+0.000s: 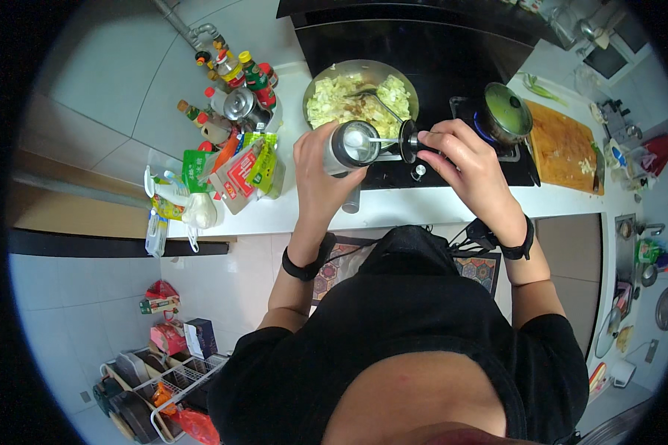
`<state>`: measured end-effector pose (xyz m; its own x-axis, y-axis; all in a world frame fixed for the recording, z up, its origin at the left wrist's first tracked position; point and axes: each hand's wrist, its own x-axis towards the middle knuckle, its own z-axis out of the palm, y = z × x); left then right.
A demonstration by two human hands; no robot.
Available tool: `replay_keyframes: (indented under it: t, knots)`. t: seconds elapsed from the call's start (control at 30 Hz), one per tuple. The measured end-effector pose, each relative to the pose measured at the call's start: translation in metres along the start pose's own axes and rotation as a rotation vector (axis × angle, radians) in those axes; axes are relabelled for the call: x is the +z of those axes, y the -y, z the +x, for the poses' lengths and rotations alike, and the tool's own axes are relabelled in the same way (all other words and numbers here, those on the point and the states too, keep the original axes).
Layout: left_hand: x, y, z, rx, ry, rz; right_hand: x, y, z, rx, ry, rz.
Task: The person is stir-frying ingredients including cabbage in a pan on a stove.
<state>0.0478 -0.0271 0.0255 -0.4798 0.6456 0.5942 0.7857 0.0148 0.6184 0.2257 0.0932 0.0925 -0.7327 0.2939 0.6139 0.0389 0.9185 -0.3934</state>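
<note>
Curled around a clear jar with white contents, the person's left hand holds it by the near side of a wok of chopped cabbage. Their right hand pinches a black lid, from which a thin pale stem points into the jar's open mouth.

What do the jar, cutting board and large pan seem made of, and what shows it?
Jar: clear, shiny glass or plastic; its side looks see-through. Cutting board: probably wood, dull; uneven brown colour. Large pan: likely metal, lightly shiny; grey inner wall.
</note>
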Motion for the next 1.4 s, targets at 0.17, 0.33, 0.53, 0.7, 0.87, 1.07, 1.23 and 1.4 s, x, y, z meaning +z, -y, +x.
replay_keyframes:
  t: [0.17,0.33,0.53,0.7,0.87,1.07,1.23,1.4]
  knots:
    - [0.002,-0.001,0.001,-0.003,0.007,0.005,0.002,-0.002,0.001,0.002,-0.014,0.015]
    - [0.002,0.001,0.001,-0.014,-0.017,-0.018,0.002,-0.003,-0.001,0.057,-0.034,0.107]
    - [0.003,0.002,0.001,-0.018,0.003,0.007,0.004,-0.006,-0.001,0.044,-0.034,0.045]
    - [0.002,0.0,0.003,-0.023,0.015,0.023,0.006,-0.01,-0.002,0.088,-0.047,0.095]
    - [0.001,0.018,-0.003,-0.076,-0.024,0.003,0.009,-0.012,0.001,0.248,-0.052,0.269]
    - [-0.016,0.049,-0.024,-0.286,-0.158,0.04,0.043,-0.058,0.019,0.418,-0.077,0.362]
    - [-0.027,0.067,-0.036,-0.346,-0.176,0.003,0.069,-0.103,0.01,0.275,0.167,-0.397]
    - [-0.034,0.07,-0.034,-0.222,-0.113,0.093,0.014,-0.026,0.046,0.194,0.014,0.08]
